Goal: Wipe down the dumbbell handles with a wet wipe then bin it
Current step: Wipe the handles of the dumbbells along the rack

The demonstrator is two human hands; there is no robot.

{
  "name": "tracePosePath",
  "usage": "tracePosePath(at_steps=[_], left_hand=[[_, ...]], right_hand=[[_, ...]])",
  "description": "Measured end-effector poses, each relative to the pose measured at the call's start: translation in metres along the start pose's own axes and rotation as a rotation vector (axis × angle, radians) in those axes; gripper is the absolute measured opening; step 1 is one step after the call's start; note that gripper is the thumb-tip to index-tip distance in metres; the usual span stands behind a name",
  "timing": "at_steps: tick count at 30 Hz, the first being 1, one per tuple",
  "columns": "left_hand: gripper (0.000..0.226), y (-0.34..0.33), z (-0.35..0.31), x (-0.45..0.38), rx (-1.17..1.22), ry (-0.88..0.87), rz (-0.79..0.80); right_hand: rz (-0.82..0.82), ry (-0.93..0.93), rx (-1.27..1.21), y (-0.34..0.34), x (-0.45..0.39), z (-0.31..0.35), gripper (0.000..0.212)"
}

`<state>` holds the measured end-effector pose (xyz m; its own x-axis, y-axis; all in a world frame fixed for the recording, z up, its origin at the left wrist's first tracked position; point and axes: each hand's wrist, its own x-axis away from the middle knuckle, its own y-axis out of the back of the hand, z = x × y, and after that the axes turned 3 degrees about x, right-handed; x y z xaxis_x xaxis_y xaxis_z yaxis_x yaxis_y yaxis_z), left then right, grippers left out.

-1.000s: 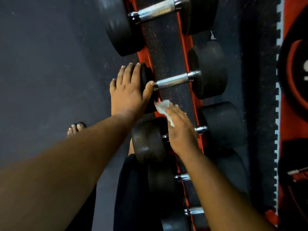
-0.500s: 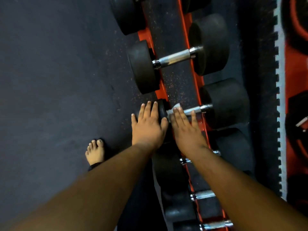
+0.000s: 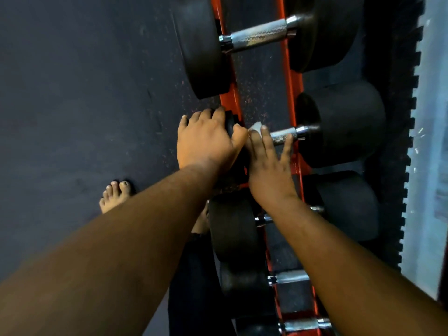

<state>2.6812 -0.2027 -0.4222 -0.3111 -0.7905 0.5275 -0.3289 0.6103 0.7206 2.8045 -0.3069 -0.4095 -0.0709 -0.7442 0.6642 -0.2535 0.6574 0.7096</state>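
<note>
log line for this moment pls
step: wiping handle | right hand: presses wet wipe on dumbbell handle | left hand: steadies near weight head | rack: red | bin: unseen

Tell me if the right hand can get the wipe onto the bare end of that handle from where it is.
Probably yes. The right hand already lies on the handle with the wet wipe under its fingers; the bare metal beside it is uncovered, and the left hand rests on the other weight head, out of the way.

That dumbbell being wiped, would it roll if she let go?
Probably not far: the dumbbell has round heads, but they sit on the red rack rails. It looks heavy. Her left hand braces one head while the right hand wipes.
</note>
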Motion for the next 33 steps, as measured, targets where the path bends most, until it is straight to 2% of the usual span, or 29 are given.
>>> tracePosePath(at_steps=[2, 5, 7, 9, 11, 12, 14, 17, 19, 20, 21, 23, 25, 27, 28, 31, 33], left_hand=[[0.067, -0.002, 0.001, 0.000, 0.000, -0.003, -0.013], [0.067, -0.001, 0.000, -0.001, -0.003, -0.011, -0.027], [0.068, 0.001, -0.001, -0.002, -0.003, -0.015, -0.032], [0.067, 0.001, 0.000, -0.002, -0.004, -0.015, -0.027], [0.064, 0.001, 0.000, 0.001, -0.001, -0.014, -0.033], [0.063, 0.000, 0.001, 0.001, 0.000, -0.011, -0.035], [0.062, -0.003, 0.002, -0.001, -0.005, -0.008, -0.038], [0.064, -0.002, 0.000, -0.002, -0.002, -0.016, -0.048], [0.067, -0.001, -0.001, -0.001, 0.001, -0.021, -0.047], [0.068, -0.001, -0.001, -0.002, -0.003, -0.024, -0.044], [0.068, -0.001, 0.000, -0.002, -0.007, -0.024, -0.044], [0.065, -0.002, -0.001, -0.002, -0.006, -0.024, -0.053], [0.065, -0.002, 0.000, -0.001, 0.000, -0.017, -0.060], [0.066, -0.003, 0.003, -0.001, -0.005, -0.015, -0.063], [0.066, -0.003, 0.003, -0.001, -0.009, -0.016, -0.063], [0.064, -0.004, 0.000, -0.001, -0.008, -0.029, -0.050], [0.064, -0.003, 0.000, -0.003, -0.002, -0.029, -0.052]], right_hand=[[0.030, 0.002, 0.014, 0.006, -0.015, -0.003, 0.068], [0.076, 0.019, -0.018, 0.029, -0.056, -0.007, 0.039], [0.123, 0.028, -0.058, 0.037, -0.067, -0.009, 0.030], [0.044, 0.012, -0.064, 0.026, -0.051, -0.007, 0.039], [-0.064, 0.004, -0.067, 0.009, -0.022, -0.004, 0.060], [-0.075, 0.010, -0.058, 0.003, -0.011, -0.004, 0.067], [-0.062, 0.018, -0.011, -0.002, -0.009, -0.006, 0.069], [-0.014, 0.015, -0.033, 0.016, -0.044, -0.010, 0.043], [0.115, 0.068, -0.103, 0.034, -0.068, -0.013, 0.029], [0.172, 0.088, -0.120, 0.038, -0.072, -0.015, 0.029], [0.159, 0.098, -0.124, 0.037, -0.070, -0.016, 0.031], [0.032, 0.063, -0.100, 0.020, -0.049, -0.020, 0.043], [-0.083, 0.017, -0.065, 0.000, -0.021, -0.016, 0.064], [-0.078, -0.010, -0.018, -0.008, -0.010, -0.012, 0.071], [-0.064, -0.022, -0.018, -0.005, -0.014, -0.011, 0.065], [0.035, -0.035, -0.067, 0.023, -0.048, -0.011, 0.027], [0.154, 0.004, -0.126, 0.036, -0.069, -0.014, 0.022]])
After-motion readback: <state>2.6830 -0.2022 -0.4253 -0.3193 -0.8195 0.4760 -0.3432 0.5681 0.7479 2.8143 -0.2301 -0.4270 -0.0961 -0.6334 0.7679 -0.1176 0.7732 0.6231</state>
